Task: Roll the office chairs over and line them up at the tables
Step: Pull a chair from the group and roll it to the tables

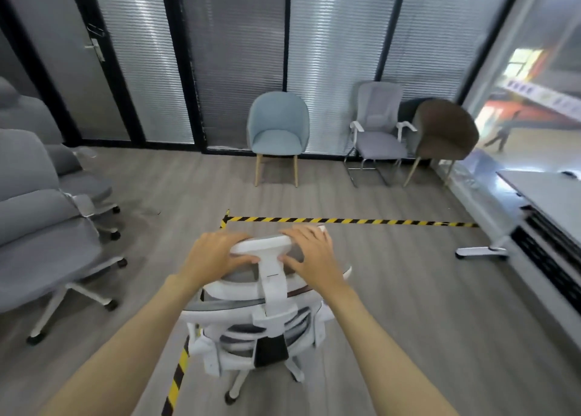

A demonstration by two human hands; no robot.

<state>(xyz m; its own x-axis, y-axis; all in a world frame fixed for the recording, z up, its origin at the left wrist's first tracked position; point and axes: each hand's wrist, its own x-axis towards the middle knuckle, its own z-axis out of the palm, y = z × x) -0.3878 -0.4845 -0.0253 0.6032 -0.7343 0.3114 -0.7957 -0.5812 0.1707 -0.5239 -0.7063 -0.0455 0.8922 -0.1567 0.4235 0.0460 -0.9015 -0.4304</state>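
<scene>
Grey floor (393,289); left hand (217,253), right hand (311,252) grip headrest (264,244) of white office chair (251,327)

view: head-worn, wide-angle
facing: forward, downward
near: left hand (217,253), right hand (311,252)
far: glass wall (239,53) beyond hands

Both hands, left hand (217,253) and right hand (312,252), grip the headrest (264,246) of a white office chair (270,324) standing on striped floor tape (352,221), with the counter (547,192) at right.
</scene>
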